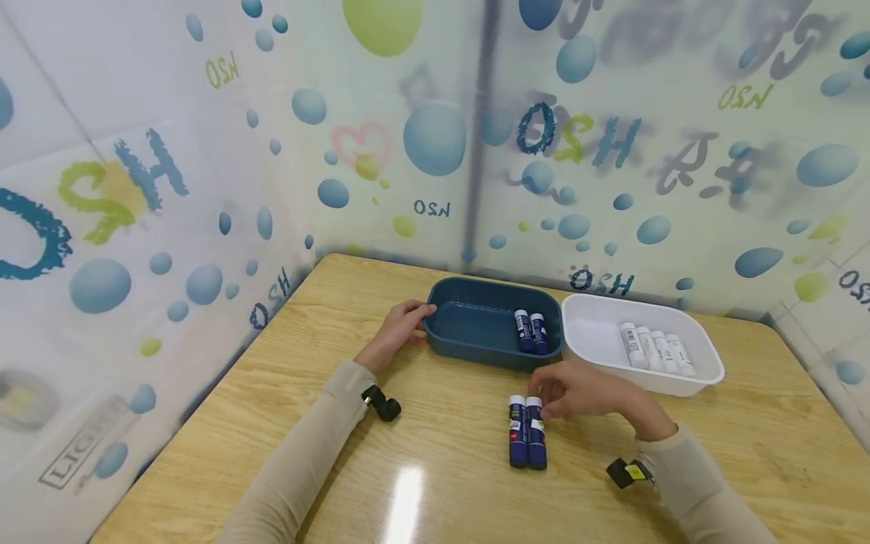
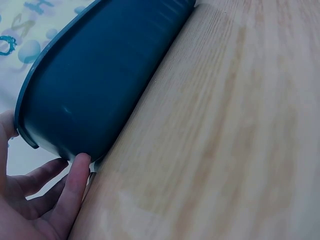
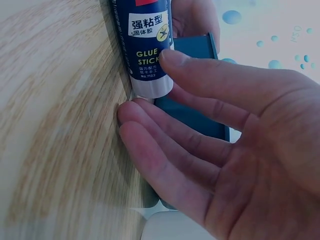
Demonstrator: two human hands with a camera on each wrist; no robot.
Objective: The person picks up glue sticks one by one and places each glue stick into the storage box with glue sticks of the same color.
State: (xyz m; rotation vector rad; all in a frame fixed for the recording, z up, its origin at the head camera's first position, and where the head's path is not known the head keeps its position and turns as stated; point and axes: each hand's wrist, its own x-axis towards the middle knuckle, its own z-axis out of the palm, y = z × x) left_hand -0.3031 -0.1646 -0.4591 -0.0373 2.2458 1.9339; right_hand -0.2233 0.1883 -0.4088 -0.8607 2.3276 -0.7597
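Note:
At the left end of the dark blue tray (image 1: 462,347), my left hand (image 1: 402,325) grips the rim, its thumb over the edge and fingers against the outer wall (image 2: 75,115). Two blue glue sticks (image 1: 523,332) with white caps lie in that tray's right end. In front of it, two more lie side by side on the table, the left glue stick (image 1: 518,438) and the right glue stick (image 1: 536,442). My right hand (image 1: 578,389) pinches the right one near its white cap (image 3: 152,89), thumb on its side, index finger partly hidden behind it. The other fingers are loosely bent.
A white tray (image 1: 591,361) stands close against the blue tray's right end, with several white tubes (image 1: 655,351) inside. Both trays are at the back of the wooden table (image 1: 448,468), near a patterned curtain (image 1: 421,227). A camera is strapped on each wrist.

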